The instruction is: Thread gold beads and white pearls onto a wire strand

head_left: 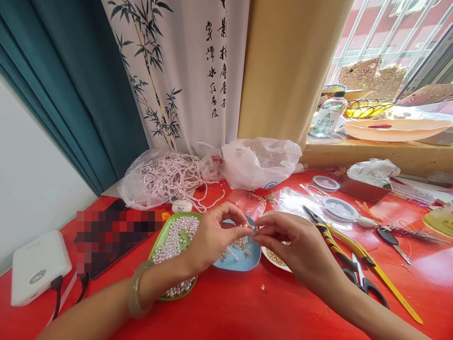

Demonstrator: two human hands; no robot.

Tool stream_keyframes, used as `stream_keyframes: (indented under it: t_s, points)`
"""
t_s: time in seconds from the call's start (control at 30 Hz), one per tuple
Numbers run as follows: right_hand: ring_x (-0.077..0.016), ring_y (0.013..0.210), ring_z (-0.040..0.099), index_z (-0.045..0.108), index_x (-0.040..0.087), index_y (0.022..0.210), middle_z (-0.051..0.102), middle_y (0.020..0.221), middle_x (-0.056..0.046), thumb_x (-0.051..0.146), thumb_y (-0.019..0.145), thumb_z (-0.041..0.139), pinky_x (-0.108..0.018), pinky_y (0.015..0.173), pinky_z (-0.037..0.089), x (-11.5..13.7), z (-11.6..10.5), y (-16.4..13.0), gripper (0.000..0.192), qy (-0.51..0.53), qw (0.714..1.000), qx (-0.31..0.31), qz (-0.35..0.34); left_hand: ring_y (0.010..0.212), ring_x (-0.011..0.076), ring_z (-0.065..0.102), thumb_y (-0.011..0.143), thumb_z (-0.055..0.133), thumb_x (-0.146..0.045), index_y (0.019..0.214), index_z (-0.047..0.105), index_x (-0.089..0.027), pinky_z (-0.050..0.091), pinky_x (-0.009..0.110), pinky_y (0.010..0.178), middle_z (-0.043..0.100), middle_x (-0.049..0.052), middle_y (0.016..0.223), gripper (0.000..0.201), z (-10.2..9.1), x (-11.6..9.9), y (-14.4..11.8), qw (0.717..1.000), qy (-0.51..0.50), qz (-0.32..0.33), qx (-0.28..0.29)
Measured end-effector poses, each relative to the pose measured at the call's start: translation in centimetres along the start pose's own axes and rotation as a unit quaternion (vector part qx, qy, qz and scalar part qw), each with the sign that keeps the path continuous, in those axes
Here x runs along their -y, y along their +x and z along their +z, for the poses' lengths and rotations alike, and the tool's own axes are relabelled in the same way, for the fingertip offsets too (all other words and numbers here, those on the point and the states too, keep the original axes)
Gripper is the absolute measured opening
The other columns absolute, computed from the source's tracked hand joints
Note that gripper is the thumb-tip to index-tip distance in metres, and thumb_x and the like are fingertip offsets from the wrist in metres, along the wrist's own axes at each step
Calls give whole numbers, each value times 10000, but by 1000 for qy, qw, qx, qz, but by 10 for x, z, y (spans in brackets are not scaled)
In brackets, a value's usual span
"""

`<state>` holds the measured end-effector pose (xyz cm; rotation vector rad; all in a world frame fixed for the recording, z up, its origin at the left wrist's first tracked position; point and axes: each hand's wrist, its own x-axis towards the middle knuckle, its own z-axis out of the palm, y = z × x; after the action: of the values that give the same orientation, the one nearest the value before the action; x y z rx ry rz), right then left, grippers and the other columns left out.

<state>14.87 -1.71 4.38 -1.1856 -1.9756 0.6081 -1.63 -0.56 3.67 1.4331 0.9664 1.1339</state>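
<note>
Red and glossy, the counter (247, 307) runs up to a teal curtain, a white hanging with bamboo and calligraphy, and a tan drape beside a barred window.

Over the middle of it I see both hands meeting fingertip to fingertip. My left hand (212, 236) has thumb and forefinger pinched together on a tiny pearl bead (247, 227); a ring sits on one finger and a pale bangle (136, 293) circles the wrist. My right hand (300, 245) also has its grip closed, fingertips pressed on something very small right against the bead; I cannot tell what it is.

Directly beneath the fingers lies a blue dish (244, 262) scattered with small gold findings, and just right of it a white dish (276, 259) of gold bits, partly hidden by the right hand. Left of the blue dish, a green tray (159, 243) holds loose pearls.

Further right lie yellow-handled pliers (339, 245) and black scissors (368, 283), with clear thread spools (339, 208) beyond. Behind the dishes, a plastic bag (141, 184) spills pearl strands (177, 179) beside a white bag (262, 160). At far left, a white power bank (37, 267) has cables plugged in.
</note>
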Motion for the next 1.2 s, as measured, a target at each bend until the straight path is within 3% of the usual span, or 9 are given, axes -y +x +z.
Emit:
stream_keyframes:
  t_s: [0.37,0.6,0.73,0.83,1.2]
  points:
    - [-104,550,563,572,194,776,626,593,24,206,708,578,-203,512,436,3,1,3,70,61,996,46,37,594,91,518,584,666,-247,644,540,-141,428,233,580,565,-3,665,175,-3,4,6,998,3,-42,43]
    - [-119,591,554,600,170,745,610,654,-9,296,719,549,-221,525,430,-2,-4,7,139,147,979,72,122,565,80,470,550,684,-299,680,594,-155,395,225,545,580,4,738,214,-9,-3,9,990,125,-31,59]
    - [-118,579,547,605,168,749,609,638,-10,310,697,566,-225,528,434,-6,-3,8,156,165,973,71,146,632,109,516,643,603,-353,753,616,-158,414,243,590,608,24,766,224,-10,-5,9,990,117,-44,69]
    - [-118,583,550,609,165,754,620,656,-15,309,683,579,-229,539,441,-8,-1,8,163,188,967,70,157,713,125,544,704,543,-332,757,623,-155,417,255,681,627,31,758,201,-11,-4,10,993,95,-32,57]
    - [-73,503,507,622,157,661,576,559,19,290,633,640,-197,509,411,-5,-3,11,137,289,928,84,219,679,129,540,664,580,-307,709,646,-182,410,256,621,637,22,730,149,-13,-6,11,979,200,-13,39]
